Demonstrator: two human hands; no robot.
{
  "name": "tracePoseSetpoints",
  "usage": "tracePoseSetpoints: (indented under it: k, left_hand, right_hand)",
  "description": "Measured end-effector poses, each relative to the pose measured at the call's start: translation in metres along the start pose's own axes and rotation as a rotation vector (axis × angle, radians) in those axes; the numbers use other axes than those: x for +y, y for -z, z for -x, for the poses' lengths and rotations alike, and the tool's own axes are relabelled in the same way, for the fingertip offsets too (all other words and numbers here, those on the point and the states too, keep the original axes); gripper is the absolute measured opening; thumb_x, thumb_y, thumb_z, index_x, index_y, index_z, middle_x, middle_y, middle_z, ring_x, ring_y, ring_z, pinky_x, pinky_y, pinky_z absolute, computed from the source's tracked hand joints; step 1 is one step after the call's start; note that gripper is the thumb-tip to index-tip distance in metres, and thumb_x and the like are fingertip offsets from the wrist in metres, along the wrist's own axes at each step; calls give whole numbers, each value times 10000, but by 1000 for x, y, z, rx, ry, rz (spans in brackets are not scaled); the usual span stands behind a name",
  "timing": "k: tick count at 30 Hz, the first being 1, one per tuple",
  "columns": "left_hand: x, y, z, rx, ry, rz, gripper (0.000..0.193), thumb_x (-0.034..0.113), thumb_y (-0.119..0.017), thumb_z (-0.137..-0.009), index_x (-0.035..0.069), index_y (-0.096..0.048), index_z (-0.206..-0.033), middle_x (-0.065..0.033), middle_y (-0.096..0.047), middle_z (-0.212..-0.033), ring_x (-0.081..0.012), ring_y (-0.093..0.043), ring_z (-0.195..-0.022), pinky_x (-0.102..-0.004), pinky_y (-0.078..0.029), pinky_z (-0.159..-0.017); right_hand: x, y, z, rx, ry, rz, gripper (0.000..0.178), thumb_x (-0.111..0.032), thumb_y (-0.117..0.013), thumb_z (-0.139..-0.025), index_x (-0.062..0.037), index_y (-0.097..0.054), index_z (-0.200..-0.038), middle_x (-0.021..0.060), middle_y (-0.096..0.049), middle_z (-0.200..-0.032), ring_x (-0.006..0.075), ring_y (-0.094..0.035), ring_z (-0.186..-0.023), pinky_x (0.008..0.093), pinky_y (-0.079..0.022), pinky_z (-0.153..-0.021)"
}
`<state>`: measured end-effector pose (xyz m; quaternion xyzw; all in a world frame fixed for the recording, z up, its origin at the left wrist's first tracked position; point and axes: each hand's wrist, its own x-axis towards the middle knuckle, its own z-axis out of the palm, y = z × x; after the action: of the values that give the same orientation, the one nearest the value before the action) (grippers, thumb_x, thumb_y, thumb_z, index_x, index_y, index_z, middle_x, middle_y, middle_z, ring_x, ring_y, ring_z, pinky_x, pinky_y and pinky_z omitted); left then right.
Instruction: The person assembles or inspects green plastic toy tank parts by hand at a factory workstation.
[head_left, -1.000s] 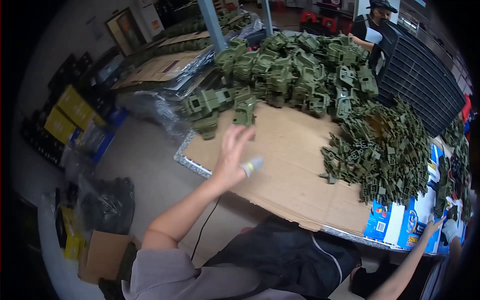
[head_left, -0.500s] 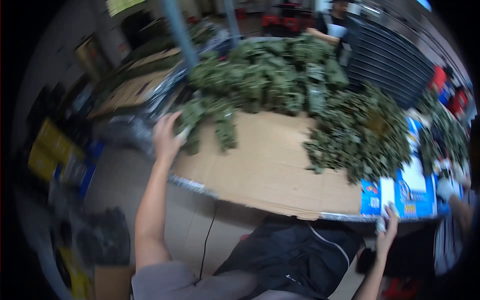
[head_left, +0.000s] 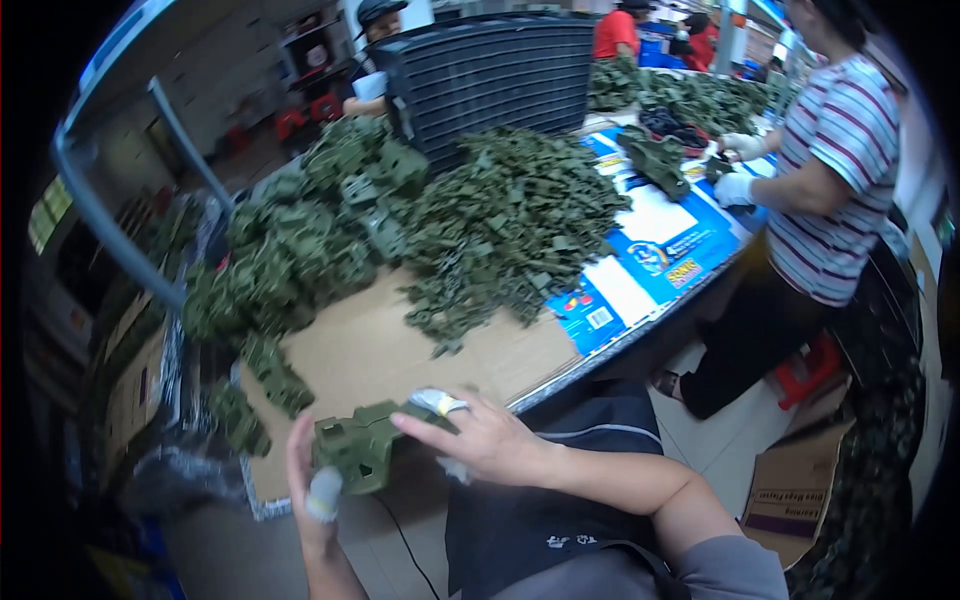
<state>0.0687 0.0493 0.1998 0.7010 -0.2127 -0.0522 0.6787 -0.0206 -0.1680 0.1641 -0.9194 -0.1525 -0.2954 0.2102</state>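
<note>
An olive-green moulded plastic part (head_left: 355, 448) with cut-out openings is held up between both my hands, just off the near edge of the cardboard-covered table (head_left: 350, 350). My left hand (head_left: 308, 480) grips its left end, the thumb in a white finger cover. On its right end are the fingers of my right hand (head_left: 490, 435), which also wears white covers on some fingertips. Beyond the part, two similar green parts (head_left: 275, 375) rest on the cardboard. Farther back lie a heap of larger green parts (head_left: 300, 250) and a pile of small green pieces (head_left: 510, 220).
Behind the piles stands a large black ribbed bin (head_left: 490, 85). At the right, a person in a striped shirt (head_left: 840, 170) works in white gloves over blue printed card (head_left: 660, 240). An open cardboard box (head_left: 790, 490) and a red stool (head_left: 810, 365) are low on the right.
My view has swung right. My left hand has left the table's left side with a green part, and my right hand has come from the near edge to grip it too.
</note>
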Motion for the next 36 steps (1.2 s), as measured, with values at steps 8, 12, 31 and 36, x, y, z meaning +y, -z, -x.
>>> tracePoseSetpoints:
  k: [8, 12, 31, 36]
  left_hand:
    - [-57, -59, 32, -126, -37, 46, 1222, 117, -776, -637, 177, 182, -1394, -219, -306, -1358, -316, -428, -1175, -397, -382, -946]
    - [-76, -29, 33, -279, -98, 246, 1175, 48, -728, -665, 186, 184, -1393, -205, -224, -1389, -294, -372, -1217, -410, -363, -964]
    - [-58, 37, 59, -257, 113, 648, 517, 416, -382, -921, -25, -404, -1191, -163, -481, -1059, -353, -566, -899, -526, -509, -746]
    - [-75, 17, 71, -430, 492, 917, 816, 476, -663, -711, 13, -309, -1282, -185, -450, -1178, -388, -600, -872, -511, -508, -781]
  right_hand:
    - [1, -22, 25, 53, -284, -790, 720, -203, -606, -794, -50, -227, -1386, 205, -423, -1275, 349, -441, -1159, 374, -359, -958]
    - [-5, -13, 25, -88, -217, -812, 738, -230, -646, -777, -62, -255, -1380, 185, -503, -1014, 321, -542, -928, 364, -437, -805]
    - [34, -20, -37, -350, -517, -647, 585, -145, -565, -778, -156, -373, -1331, 245, -444, -1215, 391, -453, -1103, 383, -368, -942]
    - [101, -39, -52, -34, -61, 272, 404, -68, -510, -746, -169, -586, -1129, 161, -513, -1139, 339, -417, -1151, 435, -355, -957]
